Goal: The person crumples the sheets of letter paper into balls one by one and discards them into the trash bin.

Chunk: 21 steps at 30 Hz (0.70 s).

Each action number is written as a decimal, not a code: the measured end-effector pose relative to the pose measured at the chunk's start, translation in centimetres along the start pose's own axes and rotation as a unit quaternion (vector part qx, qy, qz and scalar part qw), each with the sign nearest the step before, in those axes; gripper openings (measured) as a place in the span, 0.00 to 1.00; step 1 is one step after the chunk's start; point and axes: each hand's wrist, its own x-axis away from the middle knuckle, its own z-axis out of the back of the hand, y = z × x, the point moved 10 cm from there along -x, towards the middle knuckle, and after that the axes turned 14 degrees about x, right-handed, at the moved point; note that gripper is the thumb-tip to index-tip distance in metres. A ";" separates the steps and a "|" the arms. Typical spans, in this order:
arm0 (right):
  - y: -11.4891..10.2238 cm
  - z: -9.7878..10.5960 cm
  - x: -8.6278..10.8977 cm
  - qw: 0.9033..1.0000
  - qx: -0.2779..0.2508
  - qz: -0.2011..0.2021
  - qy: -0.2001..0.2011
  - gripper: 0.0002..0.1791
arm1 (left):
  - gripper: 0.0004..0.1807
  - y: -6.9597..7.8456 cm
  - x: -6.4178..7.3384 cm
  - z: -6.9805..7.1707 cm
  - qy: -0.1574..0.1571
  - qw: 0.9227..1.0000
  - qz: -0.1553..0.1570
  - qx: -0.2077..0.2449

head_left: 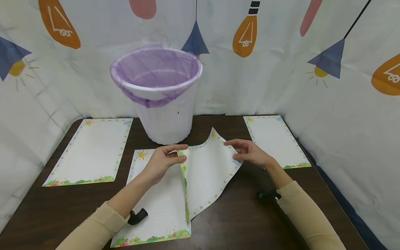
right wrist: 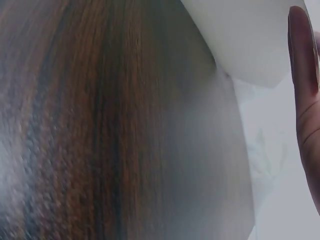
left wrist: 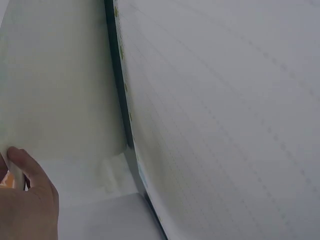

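Observation:
Both hands hold up one sheet of stationery paper (head_left: 207, 177) with a leafy printed border and a small sun in one corner. The left hand (head_left: 164, 161) pinches its left corner between thumb and fingers. At the upper right edge, the right hand (head_left: 250, 152) pinches it too. The sheet bows between the hands, its pointed lower end hanging over a second bordered sheet (head_left: 156, 211) that lies on the table. The left wrist view has the left hand (left wrist: 32, 200) at lower left, with dotted lines across paper. Part of the right hand (right wrist: 307, 100) borders the right wrist view.
A white bin (head_left: 168, 121) with a purple liner (head_left: 150, 102) stands behind the hands, against a patterned curtain (head_left: 281, 69). Matching sheets lie at the left (head_left: 90, 149) and far right (head_left: 275, 139) of the dark wooden table (head_left: 225, 225).

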 end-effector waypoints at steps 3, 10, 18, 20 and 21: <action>0.2 -0.2 0.0 1.000 0.000 -0.007 0.000 0.28 | 0.29 0.0 0.1 -0.4 -0.016 1.000 0.006 0.010; -0.3 -0.7 -0.5 1.000 -0.009 0.005 0.006 0.29 | 0.25 0.1 -0.4 0.1 0.013 1.000 -0.004 0.005; -1.1 -1.9 -1.1 0.999 -0.022 0.031 0.004 0.29 | 0.23 -0.2 -1.0 0.7 0.039 0.999 -0.005 0.018; -1.2 -2.2 -1.0 0.999 -0.024 0.040 0.003 0.29 | 0.23 -0.3 -1.0 0.6 0.037 0.999 -0.002 0.017; -1.2 -2.3 -0.9 0.999 -0.025 0.043 0.003 0.28 | 0.24 -0.4 -1.1 0.5 0.035 0.999 0.000 0.015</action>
